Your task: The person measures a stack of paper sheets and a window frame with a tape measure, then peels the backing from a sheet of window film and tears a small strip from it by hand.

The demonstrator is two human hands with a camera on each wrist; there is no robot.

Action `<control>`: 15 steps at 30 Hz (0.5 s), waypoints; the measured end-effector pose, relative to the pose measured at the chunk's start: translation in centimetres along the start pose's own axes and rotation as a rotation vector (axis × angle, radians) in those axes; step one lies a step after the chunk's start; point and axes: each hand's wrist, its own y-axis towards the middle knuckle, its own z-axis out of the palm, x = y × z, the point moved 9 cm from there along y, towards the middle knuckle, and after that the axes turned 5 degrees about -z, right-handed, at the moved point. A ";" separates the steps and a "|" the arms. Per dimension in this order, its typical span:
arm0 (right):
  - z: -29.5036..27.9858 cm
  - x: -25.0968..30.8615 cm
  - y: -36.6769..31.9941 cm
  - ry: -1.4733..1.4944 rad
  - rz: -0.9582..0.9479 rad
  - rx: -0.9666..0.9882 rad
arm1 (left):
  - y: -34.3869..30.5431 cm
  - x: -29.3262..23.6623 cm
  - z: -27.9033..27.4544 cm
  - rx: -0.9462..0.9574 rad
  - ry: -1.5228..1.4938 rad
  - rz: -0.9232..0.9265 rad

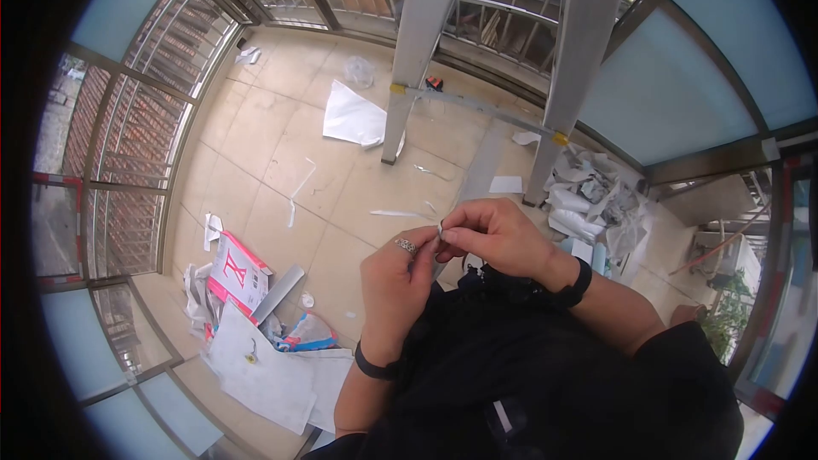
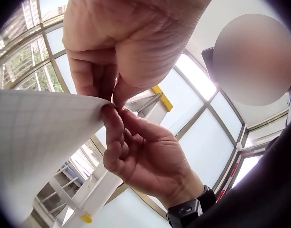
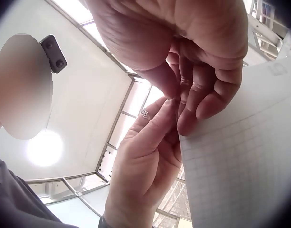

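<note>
**Fingertips meet at the sheet's corner, with no layer plainly parted**

We pinch one corner of a white sheet with faint grid lines (image 2: 46, 137) between the fingertips of both hands. Our left hand (image 1: 394, 285), with a ring (image 1: 406, 245) on one finger, has thumb and fingers closed on the corner. Our right hand (image 1: 511, 243) pinches at the same spot, its fingers bent and its tips touching the left ones. The sheet spreads away from the fingers, held up off the floor.

What is done, as far as we can judge, is that the corner is found and gripped. The fine work there looks unfinished: we see no layer lifted away, though the fingertips hide the very point.

Below us is a pale tiled floor (image 1: 349, 192). Loose white paper (image 1: 351, 115) lies toward its far edge, beside a foot of the metal ladder (image 1: 584, 43). Thin white strips (image 1: 396, 213) lie nearer the middle. Toward the left edge, a pink and white package (image 1: 243, 277) lies next to large white sheets (image 1: 264, 379). A crumpled heap (image 1: 588, 196) sits by the ladder's other foot. Metal railings (image 1: 153, 132) and frosted panes (image 1: 673, 77) enclose the room, and a green plant (image 1: 728, 307) shows at right.
</note>
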 end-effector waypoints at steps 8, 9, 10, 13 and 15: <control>0.1 0.3 0.2 -0.105 0.020 0.020 | 0.3 0.9 0.1 0.092 -0.039 -0.126; 0.1 0.4 0.3 -0.126 0.020 0.030 | 0.4 0.9 0.1 0.093 -0.038 -0.126; 0.2 0.3 0.3 -0.147 0.021 0.040 | 0.4 0.9 0.1 0.102 -0.046 -0.140; 0.2 0.5 0.3 -0.099 0.019 -0.013 | 0.5 1.0 0.1 0.112 -0.050 -0.141; 0.1 0.5 0.4 -0.098 0.007 -0.015 | 0.6 1.1 0.3 0.114 -0.048 -0.129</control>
